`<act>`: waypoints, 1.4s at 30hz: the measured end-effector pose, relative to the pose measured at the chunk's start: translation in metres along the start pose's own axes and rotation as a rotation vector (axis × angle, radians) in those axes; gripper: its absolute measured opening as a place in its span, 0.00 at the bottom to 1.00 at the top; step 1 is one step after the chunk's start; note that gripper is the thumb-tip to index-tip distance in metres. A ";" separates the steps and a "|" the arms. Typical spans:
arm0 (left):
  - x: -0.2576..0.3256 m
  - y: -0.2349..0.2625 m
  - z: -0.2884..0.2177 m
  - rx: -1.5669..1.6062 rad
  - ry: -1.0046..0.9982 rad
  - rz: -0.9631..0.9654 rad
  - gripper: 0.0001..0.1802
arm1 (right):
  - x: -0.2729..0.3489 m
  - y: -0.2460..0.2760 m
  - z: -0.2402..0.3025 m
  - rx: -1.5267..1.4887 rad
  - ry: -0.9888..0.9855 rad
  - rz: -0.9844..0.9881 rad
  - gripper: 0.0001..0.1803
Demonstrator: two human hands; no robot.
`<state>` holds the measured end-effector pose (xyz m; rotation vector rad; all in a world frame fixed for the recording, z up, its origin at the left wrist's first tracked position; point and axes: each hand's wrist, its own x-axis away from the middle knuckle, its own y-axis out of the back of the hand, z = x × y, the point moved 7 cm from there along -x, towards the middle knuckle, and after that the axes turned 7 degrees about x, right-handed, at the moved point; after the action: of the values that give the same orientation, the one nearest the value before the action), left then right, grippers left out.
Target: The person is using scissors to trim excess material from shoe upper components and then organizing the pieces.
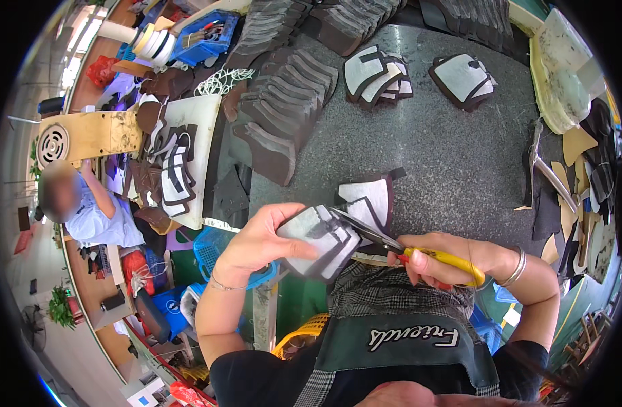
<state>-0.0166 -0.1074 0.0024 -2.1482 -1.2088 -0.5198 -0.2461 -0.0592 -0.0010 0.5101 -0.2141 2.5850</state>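
Note:
My left hand (260,241) grips a small fanned stack of shoe upper pieces (309,234), pale grey with dark edges, thumb on top. In my right hand (440,251) are scissors (457,262) with yellow handles. Their dark blades point left and reach the stack's upper right edge; whether they are parted there I cannot tell. Just beyond the stack, another pale upper piece (368,195) with a dark border and a small dark tab lies on the speckled grey worktop (453,163). Farther back rest two small piles of similar pieces, a left pile (375,74) and a right pile (463,80).
Overlapping rows of dark brown pieces (277,102) cover the worktop's left and far sides. A translucent plastic tub (562,68) stands at the right edge. On the left, a co-worker (107,210) sits by a wooden machine housing (100,136). A blue basket (212,254) hangs below.

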 end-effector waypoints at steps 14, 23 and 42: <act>0.015 -0.019 0.023 0.118 -0.120 -0.132 0.34 | 0.020 0.006 0.000 -0.224 -0.073 -0.141 0.42; 0.012 -0.044 0.029 0.163 -0.124 -0.196 0.31 | -0.002 0.036 -0.014 -0.251 -0.172 -0.310 0.40; -0.039 -0.030 -0.053 -0.830 -0.087 0.037 0.20 | 0.040 -0.005 -0.031 -0.184 -0.184 -0.032 0.49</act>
<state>-0.0641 -0.1552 0.0277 -2.8876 -1.1020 -1.0600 -0.2855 -0.0296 -0.0129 0.6772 -0.4969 2.4565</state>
